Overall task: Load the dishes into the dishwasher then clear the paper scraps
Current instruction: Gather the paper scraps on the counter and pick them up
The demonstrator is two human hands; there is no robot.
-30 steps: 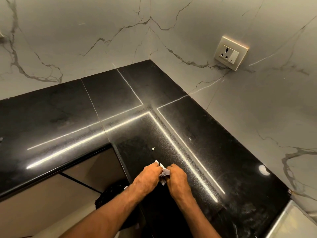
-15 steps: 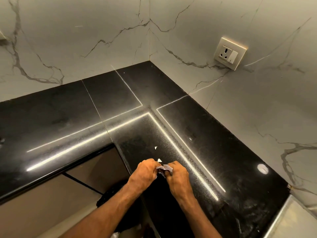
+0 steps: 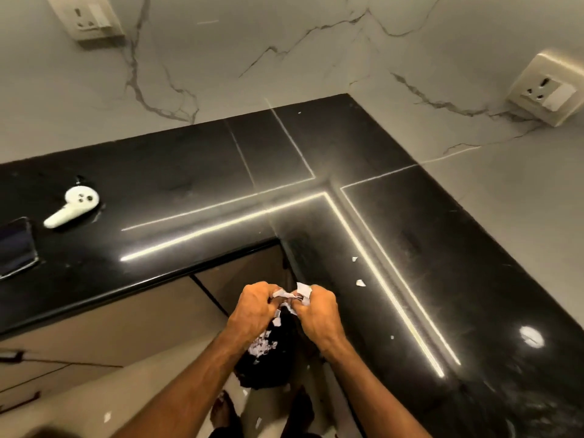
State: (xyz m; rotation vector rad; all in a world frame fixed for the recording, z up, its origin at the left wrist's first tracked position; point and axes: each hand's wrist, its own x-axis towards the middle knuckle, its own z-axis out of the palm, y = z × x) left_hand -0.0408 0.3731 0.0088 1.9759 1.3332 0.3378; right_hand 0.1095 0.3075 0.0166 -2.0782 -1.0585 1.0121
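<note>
Left hand (image 3: 256, 308) and right hand (image 3: 319, 311) both curled, fingertips pinching one bunch of paper scraps (image 3: 292, 295) between them, knuckles close together. Hands sit just off the inner corner of the black countertop (image 3: 189, 191), directly above a black bag (image 3: 278, 339) low down with white bits already inside (bag or bin, can't tell). Two loose scraps (image 3: 360, 282) lie on the countertop just right of the right hand, and a smaller one sits nearer the front edge. A few bits are on the floor (image 3: 79, 403) too. Far left of the counter: white gadget (image 3: 74, 207) and, beside it, a dark slab (image 3: 15, 245) cut off by the frame edge. One wall socket (image 3: 91, 17) is above them, and a second socket (image 3: 550, 90) is on the right-hand marble wall.
</note>
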